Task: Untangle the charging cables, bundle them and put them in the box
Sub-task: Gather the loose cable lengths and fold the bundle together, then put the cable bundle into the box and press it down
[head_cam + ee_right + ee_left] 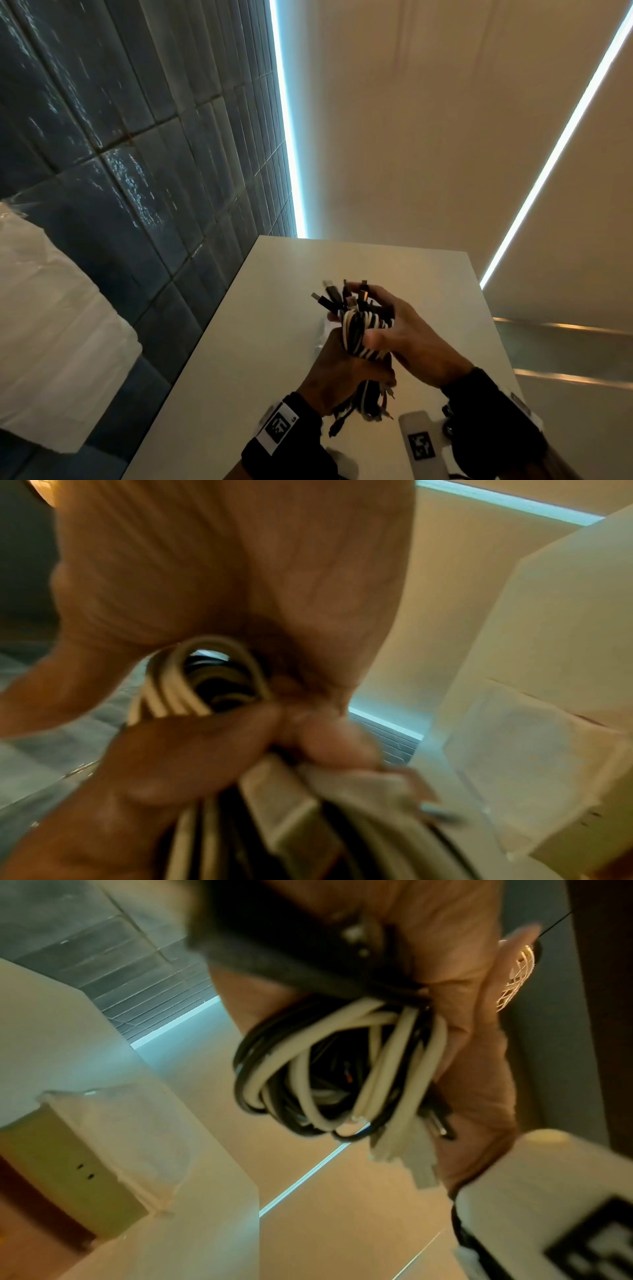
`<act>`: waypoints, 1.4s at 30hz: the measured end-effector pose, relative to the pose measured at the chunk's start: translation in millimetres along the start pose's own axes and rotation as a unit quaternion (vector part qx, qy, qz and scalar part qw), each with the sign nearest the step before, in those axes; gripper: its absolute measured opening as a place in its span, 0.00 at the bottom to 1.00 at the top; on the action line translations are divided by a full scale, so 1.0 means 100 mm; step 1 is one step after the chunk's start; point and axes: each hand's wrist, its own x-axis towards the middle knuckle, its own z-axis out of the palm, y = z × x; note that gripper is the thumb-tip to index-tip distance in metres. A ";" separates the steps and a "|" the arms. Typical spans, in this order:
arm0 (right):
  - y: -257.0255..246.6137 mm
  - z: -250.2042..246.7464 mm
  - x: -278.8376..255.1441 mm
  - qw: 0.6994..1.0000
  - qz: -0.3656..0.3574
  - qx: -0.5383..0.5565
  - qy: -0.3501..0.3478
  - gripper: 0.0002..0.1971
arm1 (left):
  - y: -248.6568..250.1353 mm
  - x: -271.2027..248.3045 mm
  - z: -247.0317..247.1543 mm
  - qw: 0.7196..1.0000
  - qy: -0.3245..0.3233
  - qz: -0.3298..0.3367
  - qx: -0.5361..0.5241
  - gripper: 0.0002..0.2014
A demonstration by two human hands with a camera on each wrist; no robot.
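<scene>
**Both hands on the bundle, box off toward ten o'clock**

Nearest, the left hand (337, 371) wraps the lower half of the cable bundle (363, 334), fingers curled round the black and white strands. Just above it, at one o'clock, the right hand (407, 329) clasps the wrapped middle, thumb pressing the coils. The bundle's long axis runs from six to twelve, plugs fanned at the far end, held above the desk (274, 342). The clear box (113, 1139) shows only in the wrist views, seemingly toward ten o'clock, so the left hand looks nearer for the drop.
</scene>
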 end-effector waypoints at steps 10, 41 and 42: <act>-0.05 0.37 0.01 0.973 -0.103 -0.159 0.132 0.23 | -0.04 -0.17 0.01 0.994 -0.043 -0.094 0.031 0.33; 2.63 0.41 0.62 0.802 0.351 0.308 0.373 0.12 | -0.74 -0.43 -1.13 0.956 0.166 -0.159 0.185 0.14; 2.66 0.40 0.64 0.792 0.352 0.319 0.383 0.13 | -0.75 -0.44 -1.12 0.957 0.160 -0.161 0.181 0.14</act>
